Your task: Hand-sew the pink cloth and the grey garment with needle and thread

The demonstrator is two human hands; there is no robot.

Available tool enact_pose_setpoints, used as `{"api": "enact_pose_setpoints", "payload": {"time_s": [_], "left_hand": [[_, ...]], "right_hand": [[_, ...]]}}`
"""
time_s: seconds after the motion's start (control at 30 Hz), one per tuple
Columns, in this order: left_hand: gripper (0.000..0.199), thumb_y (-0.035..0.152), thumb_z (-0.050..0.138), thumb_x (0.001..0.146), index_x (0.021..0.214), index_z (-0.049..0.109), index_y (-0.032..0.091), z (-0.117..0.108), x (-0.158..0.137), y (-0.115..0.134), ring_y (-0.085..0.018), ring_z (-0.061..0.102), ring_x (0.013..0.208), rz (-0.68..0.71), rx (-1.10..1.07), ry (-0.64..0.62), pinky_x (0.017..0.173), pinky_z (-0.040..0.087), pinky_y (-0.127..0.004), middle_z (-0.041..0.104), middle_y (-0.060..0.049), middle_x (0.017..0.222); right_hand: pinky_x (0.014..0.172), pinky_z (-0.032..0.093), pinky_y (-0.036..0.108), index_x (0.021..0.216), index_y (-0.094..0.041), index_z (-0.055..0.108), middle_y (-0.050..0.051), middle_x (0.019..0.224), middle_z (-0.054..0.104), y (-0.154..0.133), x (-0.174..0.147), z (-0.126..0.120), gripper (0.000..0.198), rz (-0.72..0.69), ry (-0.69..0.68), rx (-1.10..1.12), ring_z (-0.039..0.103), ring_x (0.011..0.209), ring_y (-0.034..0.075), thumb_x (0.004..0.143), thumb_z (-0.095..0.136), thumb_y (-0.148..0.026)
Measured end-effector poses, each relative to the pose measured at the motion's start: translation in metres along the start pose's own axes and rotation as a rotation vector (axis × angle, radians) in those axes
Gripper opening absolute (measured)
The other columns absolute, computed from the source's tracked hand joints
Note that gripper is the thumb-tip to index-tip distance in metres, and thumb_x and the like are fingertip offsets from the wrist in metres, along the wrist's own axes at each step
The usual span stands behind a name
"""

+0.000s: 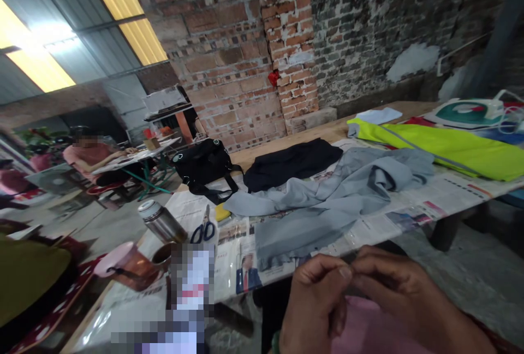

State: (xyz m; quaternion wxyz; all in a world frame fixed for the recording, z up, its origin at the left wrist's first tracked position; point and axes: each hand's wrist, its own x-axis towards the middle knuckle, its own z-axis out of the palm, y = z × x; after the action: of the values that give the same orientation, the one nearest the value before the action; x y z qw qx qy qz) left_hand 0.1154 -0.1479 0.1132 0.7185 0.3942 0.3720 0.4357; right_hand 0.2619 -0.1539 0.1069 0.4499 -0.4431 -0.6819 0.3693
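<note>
Both hands are being held close together at the lower edge of the view, above a pink cloth [364, 332] that is lying under them. Left hand [317, 302] is being kept with its fingers curled narrowly, thumb and forefinger pinched toward the fingertips of the right hand [403, 294], which are likewise being drawn in to a tight pinch. Whatever is being gripped between the two sets of fingertips is too small to be made out; whether the pink cloth itself is being held cannot be told.

Beyond the hands, a long wooden table [327, 130] is being covered with sheets of newspaper [434, 195]. A grey garment [327, 201] is lying crumpled across the papers, just beyond the hands. A bright yellow-green cloth [450, 149] is being stretched along the far right of the table, and a black garment [290, 163] is lying behind the grey one. A black bag [202, 168] is resting at the table's left end. A green and white iron [470, 111] is standing beyond the yellow-green cloth. Nearer, to the left, a steel flask [161, 223] is lying tilted, a pink-lidded copper cup [126, 266] is sitting beside it, and blue-handled scissors [203, 228] are resting on the newspaper.

Another person [88, 154] is seated at a separate table in the left background.
</note>
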Motion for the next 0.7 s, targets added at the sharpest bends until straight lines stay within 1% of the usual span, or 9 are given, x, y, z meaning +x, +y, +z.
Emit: {"api": "enact_pose_setpoints", "payload": {"time_s": [0.07, 0.13, 0.2, 0.23, 0.3, 0.37, 0.43, 0.53, 0.7], "left_hand": [[0.025, 0.038, 0.063, 0.074, 0.077, 0.063, 0.013, -0.001, -0.001, -0.001, -0.003, 0.025, 0.024, 0.021, -0.056, -0.005, 0.024, 0.017, -0.012, 0.031, 0.01, 0.032], [0.031, 0.041, 0.054, 0.08, 0.089, 0.064, 0.013, -0.002, -0.001, -0.003, -0.005, 0.029, 0.024, 0.047, -0.14, -0.005, 0.024, 0.021, -0.013, 0.033, 0.009, 0.035], [0.032, 0.039, 0.047, 0.084, 0.096, 0.063, 0.013, -0.004, -0.001, -0.004, -0.006, 0.032, 0.024, 0.073, -0.196, -0.031, 0.024, 0.024, -0.014, 0.036, 0.008, 0.037], [0.03, 0.035, 0.047, 0.083, 0.097, 0.062, 0.013, -0.005, -0.001, -0.005, -0.006, 0.032, 0.025, 0.076, -0.21, -0.06, 0.024, 0.025, -0.014, 0.036, 0.008, 0.038], [0.026, 0.026, 0.051, 0.079, 0.099, 0.062, 0.013, -0.006, 0.0, -0.005, -0.005, 0.031, 0.025, 0.069, -0.229, -0.127, 0.025, 0.026, -0.013, 0.036, 0.008, 0.039], [0.026, 0.018, 0.054, 0.074, 0.098, 0.063, 0.013, -0.008, -0.001, -0.005, -0.004, 0.03, 0.025, 0.06, -0.237, -0.162, 0.026, 0.027, -0.012, 0.035, 0.009, 0.039], [0.026, 0.016, 0.053, 0.073, 0.097, 0.063, 0.014, -0.009, -0.001, -0.005, -0.004, 0.03, 0.025, 0.057, -0.232, -0.156, 0.026, 0.027, -0.011, 0.035, 0.009, 0.039], [0.027, 0.015, 0.052, 0.071, 0.095, 0.064, 0.014, -0.01, -0.002, -0.004, -0.003, 0.029, 0.025, 0.056, -0.209, -0.145, 0.026, 0.025, -0.012, 0.034, 0.01, 0.039], [0.026, 0.015, 0.055, 0.069, 0.093, 0.064, 0.013, -0.013, -0.003, -0.006, -0.002, 0.025, 0.024, 0.049, -0.153, -0.084, 0.026, 0.019, -0.012, 0.032, 0.011, 0.037]], "right_hand": [[0.052, 0.041, 0.017, 0.062, -0.019, 0.064, -0.001, 0.06, 0.052, 0.001, 0.0, -0.001, 0.022, 0.037, 0.01, 0.086, 0.05, 0.056, 0.008, 0.078, 0.055, -0.032], [0.046, 0.037, 0.017, 0.062, -0.019, 0.064, -0.002, 0.06, 0.05, 0.003, 0.0, -0.003, 0.023, 0.116, 0.009, 0.18, 0.045, 0.05, 0.006, 0.076, 0.057, -0.036], [0.042, 0.033, 0.017, 0.063, -0.018, 0.064, -0.003, 0.06, 0.048, 0.006, 0.0, -0.004, 0.025, 0.219, 0.005, 0.284, 0.04, 0.046, 0.004, 0.075, 0.059, -0.039], [0.041, 0.032, 0.017, 0.064, -0.017, 0.063, -0.003, 0.06, 0.047, 0.007, 0.0, -0.004, 0.026, 0.265, 0.008, 0.342, 0.038, 0.045, 0.004, 0.074, 0.06, -0.041], [0.041, 0.03, 0.017, 0.064, -0.016, 0.062, -0.004, 0.057, 0.045, 0.008, 0.0, -0.002, 0.027, 0.341, 0.013, 0.465, 0.036, 0.044, 0.003, 0.071, 0.063, -0.042], [0.041, 0.027, 0.017, 0.065, -0.015, 0.062, -0.005, 0.053, 0.042, 0.007, 0.001, -0.001, 0.028, 0.409, 0.022, 0.591, 0.034, 0.043, 0.003, 0.07, 0.065, -0.042], [0.04, 0.026, 0.016, 0.067, -0.015, 0.062, -0.005, 0.049, 0.041, 0.006, 0.002, 0.0, 0.027, 0.462, 0.034, 0.703, 0.032, 0.043, 0.003, 0.068, 0.067, -0.042], [0.041, 0.025, 0.016, 0.064, -0.015, 0.061, -0.005, 0.05, 0.042, 0.005, 0.004, -0.001, 0.025, 0.504, 0.065, 0.827, 0.032, 0.044, 0.003, 0.065, 0.071, -0.038], [0.044, 0.029, 0.016, 0.06, -0.016, 0.058, -0.004, 0.054, 0.045, 0.007, 0.004, -0.003, 0.024, 0.55, 0.117, 0.886, 0.036, 0.047, 0.004, 0.057, 0.076, -0.031]]}}
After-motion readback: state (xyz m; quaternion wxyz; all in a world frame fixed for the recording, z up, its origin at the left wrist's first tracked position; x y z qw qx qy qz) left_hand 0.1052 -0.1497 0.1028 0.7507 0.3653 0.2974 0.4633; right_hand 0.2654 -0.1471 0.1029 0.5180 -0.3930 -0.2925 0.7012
